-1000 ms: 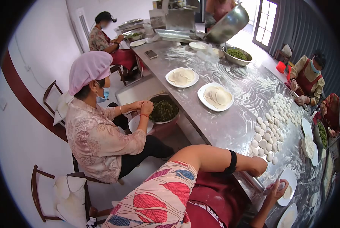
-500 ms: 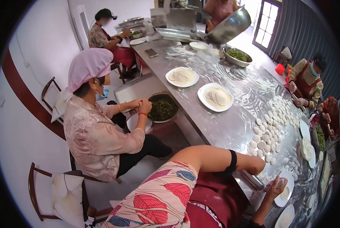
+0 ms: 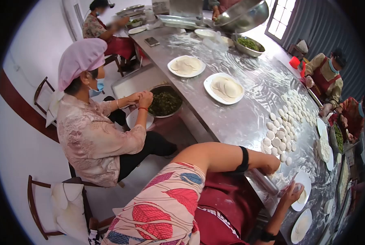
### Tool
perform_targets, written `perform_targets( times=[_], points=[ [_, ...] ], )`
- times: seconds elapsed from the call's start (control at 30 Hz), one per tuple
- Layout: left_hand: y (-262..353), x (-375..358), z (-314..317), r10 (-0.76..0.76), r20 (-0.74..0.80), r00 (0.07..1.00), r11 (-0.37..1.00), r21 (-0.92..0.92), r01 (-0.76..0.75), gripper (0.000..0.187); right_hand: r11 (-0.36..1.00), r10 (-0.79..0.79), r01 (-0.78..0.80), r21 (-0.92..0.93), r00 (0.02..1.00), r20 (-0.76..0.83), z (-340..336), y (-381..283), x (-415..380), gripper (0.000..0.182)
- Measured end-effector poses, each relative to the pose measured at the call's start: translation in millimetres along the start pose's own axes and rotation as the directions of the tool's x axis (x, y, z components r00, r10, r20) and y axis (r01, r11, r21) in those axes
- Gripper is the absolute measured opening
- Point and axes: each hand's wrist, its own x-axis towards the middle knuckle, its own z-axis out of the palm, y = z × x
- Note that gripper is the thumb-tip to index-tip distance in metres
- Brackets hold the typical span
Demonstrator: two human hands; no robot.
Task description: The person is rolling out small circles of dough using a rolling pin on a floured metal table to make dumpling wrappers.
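At 11 o'clock, the head of a seated worker [image 3: 97, 30] is cut off by the top edge. At 1 o'clock, the inside of a tilted metal pan [image 3: 245, 18] is hidden, and the person behind it is cropped. At 3 o'clock, another worker [image 3: 351, 118] is darkened by the lens rim.

Close to the centre, toward 11 o'clock, a bowl [image 3: 165, 116] is filled with dark chopped greens. Pale flat rounds are stacked on two white plates, one at 12 o'clock [image 3: 172, 71] and one at 1 o'clock [image 3: 210, 92]; a metal bowl [image 3: 256, 53] at 1 o'clock is heaped with greens. At 4 o'clock, a plate [image 3: 307, 183] is partly covered by the right hand [image 3: 290, 194].

Small dough pieces [image 3: 282, 134] are spread over the table [image 3: 243, 126] at 3 o'clock. Just below them the fingers of the left hand [image 3: 271, 164] are curled in, but what is held cannot be told. A metal rolling pin [image 3: 263, 181] is seen beside it. The right fingers are bent around a pale lump [image 3: 298, 188], too small to identify.
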Motion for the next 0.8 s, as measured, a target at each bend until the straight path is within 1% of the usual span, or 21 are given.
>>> perform_targets(
  times=[0.03, 0.07, 0.1, 0.17, 0.2, 0.23, 0.27, 0.3, 0.37, 0.47, 0.57, 0.6, 0.67, 0.7, 0.73, 0.77, 0.8],
  points=[
    [-1.0, 0.8, 4.0, -0.014, -0.01, 1.0, 1.0, 0.018, 0.014, 0.012, 1.0, -0.009, 0.009, 0.004, 1.0, -0.011, -7.3, -1.5, -12.9, 0.018],
    [-6.7, 2.7, 9.6, -0.034, -0.01, 0.999, 0.999, 0.005, 0.034, 0.009, 0.999, 0.017, -0.017, 0.031, 1.0, -0.008, -11.5, -8.8, -27.2, 0.019],
    [-11.3, -2.2, 12.0, -0.045, -0.038, 0.998, 0.991, -0.128, 0.039, 0.008, 0.999, 0.032, -0.032, -0.031, 0.999, -0.011, -17.5, -8.4, -36.6, 0.018],
    [-15.5, -8.2, 17.0, 0.023, -0.035, 0.999, 0.994, -0.108, -0.027, 0.011, 0.99, 0.135, -0.13, 0.06, 0.987, -0.092, -12.7, -3.9, -33.5, 0.017],
    [-7.0, -14.7, 10.6, -0.027, -0.024, 0.999, 0.993, -0.118, 0.024, 0.011, 0.996, 0.072, -0.069, 0.058, 0.995, -0.063, -8.4, -2.0, -22.0, 0.016],
    [5.1, -21.7, -2.8, -0.079, -0.013, 0.997, 0.989, -0.124, 0.077, 0.012, 0.995, 0.102, -0.102, 0.011, 0.992, -0.079, -1.5, -3.6, -8.8, 0.017],
    [14.0, -22.3, -11.6, -0.131, -0.005, 0.991, 0.983, -0.126, 0.13, 0.014, 0.997, 0.083, -0.083, -0.007, 0.996, -0.035, 4.2, -6.0, 4.0, 0.018],
    [9.1, -11.4, -5.3, -0.122, -0.017, 0.992, 0.988, -0.099, 0.12, 0.012, 0.998, 0.051, -0.052, -0.026, 0.998, -0.035, 10.8, -9.8, 13.6, 0.017],
    [9.8, -5.6, -4.1, -0.069, -0.004, 0.998, 0.992, -0.109, 0.068, 0.013, 0.996, -0.001, 0.001, -0.086, 1.0, 0.0, 7.8, 1.8, 18.8, 0.017],
    [18.3, -22.4, -16.8, -0.019, 0.033, 0.999, 0.997, -0.071, 0.021, 0.013, 0.994, 0.004, -0.008, -0.109, 0.999, -0.037, -5.6, -17.0, -17.9, 0.017],
    [-2.5, -18.2, -2.9, -0.071, 0.02, 0.997, 0.958, -0.278, 0.074, 0.012, 1.0, -0.017, 0.017, -0.023, 1.0, -0.025, -15.6, -13.5, -42.8, 0.017],
    [4.9, -28.8, -13.5, -0.057, 0.062, 0.996, 0.952, -0.298, 0.073, 0.012, 1.0, 0.011, -0.012, -0.015, 0.999, -0.04, -12.5, -11.9, -36.4, 0.017],
    [12.3, -28.8, -15.2, -0.069, 0.034, 0.997, 0.976, -0.205, 0.074, 0.013, 0.998, 0.069, -0.069, 0.004, 0.995, -0.076, -1.4, -5.0, -8.8, 0.017],
    [16.3, -25.8, -17.2, -0.068, 0.014, 0.998, 0.985, -0.155, 0.069, 0.013, 0.999, 0.034, -0.036, -0.028, 0.998, -0.057, 3.5, 0.5, 2.7, 0.017],
    [19.4, -22.3, -20.8, -0.098, 0.015, 0.995, 0.991, -0.091, 0.099, 0.017, 0.998, -0.005, 0.002, -0.061, 0.999, -0.038, 9.3, 5.7, 15.2, 0.016],
    [19.4, -19.4, -20.0, -0.085, 0.027, 0.996, 0.991, -0.104, 0.087, 0.017, 0.995, -0.042, 0.04, -0.096, 0.999, -0.017, 10.9, 8.0, 22.8, 0.016],
    [16.2, -16.4, -15.2, -0.072, 0.04, 0.997, 0.99, -0.119, 0.077, 0.018, 0.995, -0.017, 0.017, -0.094, 1.0, -0.004, 11.5, -3.4, 21.4, 0.016]
  ],
)
